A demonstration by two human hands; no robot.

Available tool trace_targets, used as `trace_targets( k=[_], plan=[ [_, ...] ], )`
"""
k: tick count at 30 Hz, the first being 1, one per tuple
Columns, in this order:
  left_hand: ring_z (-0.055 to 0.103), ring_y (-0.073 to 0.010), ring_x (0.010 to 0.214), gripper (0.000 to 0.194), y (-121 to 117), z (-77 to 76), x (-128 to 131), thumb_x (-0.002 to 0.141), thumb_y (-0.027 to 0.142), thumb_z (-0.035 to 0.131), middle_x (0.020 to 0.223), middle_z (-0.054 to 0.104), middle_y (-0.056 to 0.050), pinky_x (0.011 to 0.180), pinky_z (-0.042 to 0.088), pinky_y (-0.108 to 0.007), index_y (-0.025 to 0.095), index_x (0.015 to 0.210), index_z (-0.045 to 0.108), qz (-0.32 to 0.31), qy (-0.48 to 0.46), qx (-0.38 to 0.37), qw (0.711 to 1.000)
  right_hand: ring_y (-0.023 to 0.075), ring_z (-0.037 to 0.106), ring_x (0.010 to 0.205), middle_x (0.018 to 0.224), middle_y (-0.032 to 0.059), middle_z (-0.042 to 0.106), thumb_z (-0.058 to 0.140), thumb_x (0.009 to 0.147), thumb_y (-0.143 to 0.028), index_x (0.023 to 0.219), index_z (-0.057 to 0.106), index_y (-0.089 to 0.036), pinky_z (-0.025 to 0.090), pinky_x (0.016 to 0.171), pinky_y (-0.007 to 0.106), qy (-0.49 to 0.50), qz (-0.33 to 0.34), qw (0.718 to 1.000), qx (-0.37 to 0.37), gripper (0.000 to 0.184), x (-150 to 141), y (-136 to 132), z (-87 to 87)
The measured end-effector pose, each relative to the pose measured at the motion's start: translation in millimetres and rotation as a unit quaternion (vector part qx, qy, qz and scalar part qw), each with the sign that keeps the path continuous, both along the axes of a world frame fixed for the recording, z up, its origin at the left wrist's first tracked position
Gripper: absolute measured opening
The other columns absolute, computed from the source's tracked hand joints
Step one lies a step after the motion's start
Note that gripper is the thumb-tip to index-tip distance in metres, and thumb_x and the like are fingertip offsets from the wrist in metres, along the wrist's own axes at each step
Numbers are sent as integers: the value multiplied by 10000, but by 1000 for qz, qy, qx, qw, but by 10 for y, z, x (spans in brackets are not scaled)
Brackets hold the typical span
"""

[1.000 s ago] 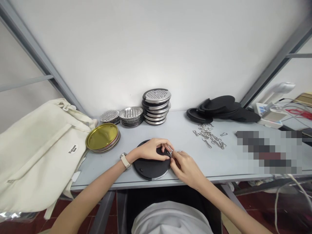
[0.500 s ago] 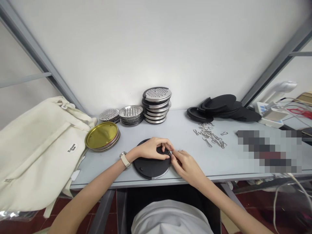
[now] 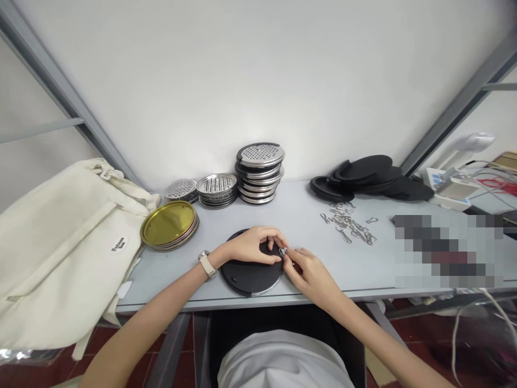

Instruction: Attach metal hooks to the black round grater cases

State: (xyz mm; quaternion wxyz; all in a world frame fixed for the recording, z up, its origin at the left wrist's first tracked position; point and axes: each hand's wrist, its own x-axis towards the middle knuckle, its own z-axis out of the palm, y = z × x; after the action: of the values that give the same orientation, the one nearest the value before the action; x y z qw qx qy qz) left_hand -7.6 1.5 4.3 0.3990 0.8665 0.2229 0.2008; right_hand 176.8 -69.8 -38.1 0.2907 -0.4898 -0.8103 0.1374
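Two hands, together, were at work. The left hand (image 3: 250, 247) held one black disc (image 3: 250, 275), which lay flat on the table (image 3: 323, 267); the right hand (image 3: 309, 274) pinched one metal clip (image 3: 281, 251) at its rim. Also present were three stacks of steel graters (image 3: 258, 173), one stack of gold lids (image 3: 168, 223) and one heap of clips (image 3: 345, 223).

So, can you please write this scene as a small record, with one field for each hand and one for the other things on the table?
Left hand: holds a black round disc with a metal rim
Right hand: pinches a small metal clip at the disc's edge
Rest: on the grey table, stacked perforated steel discs, gold-coloured lids, black curved pieces, loose metal clips; cream canvas bag beside it
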Motion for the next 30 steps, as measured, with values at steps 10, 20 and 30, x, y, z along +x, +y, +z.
trace_targets(
  k=[10,20,30],
  plan=[
    [550,-107,766,305,2,3,3,717,138,657,937,657,-51,718,459,-220,149,1020,622,-1,-3,-42,999,161,462,599,552,-15,439,386,927,-202,620,388,-217,347,572,263,-4,-1,1000,1,306,1,-2,-9],
    [573,-118,770,354,13,-2,2,718,171,684,951,676,-66,714,447,-241,156,1063,608,6,-1,-55,998,163,463,602,563,-12,452,389,918,-190,634,398,-217,349,582,268,-22,-3,1000,16,286,-2,-8,-17],
    [566,-114,763,364,20,-12,-14,709,174,697,940,673,-68,737,465,-238,153,1063,610,2,-17,-72,997,164,467,601,572,-11,470,390,913,-191,645,391,-216,355,600,276,-29,-10,999,11,270,-13,7,-49]
  ],
)
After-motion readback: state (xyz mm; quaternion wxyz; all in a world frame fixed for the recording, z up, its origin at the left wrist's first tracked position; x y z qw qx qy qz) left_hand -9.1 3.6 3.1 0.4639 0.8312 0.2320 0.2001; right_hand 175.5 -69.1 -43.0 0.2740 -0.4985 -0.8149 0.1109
